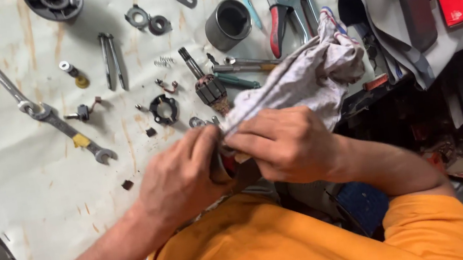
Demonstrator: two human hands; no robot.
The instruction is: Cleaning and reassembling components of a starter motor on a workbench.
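A: Orange shirt (297,242) nearest the lens, cut off by the bottom of the frame. What sits between the hands?

B: Mostly hidden. Left hand (181,180) and right hand (285,143) meet fingertip to fingertip, both closed on a small dark part (231,170) and the end of a grey rag (308,72). Part's kind unclear.

A: Pose?

B: Both forearms angled inward, wrists bent, held over the worktop's (19,180) near edge. Rag trails up toward a stapler (290,11), covering its lower part.
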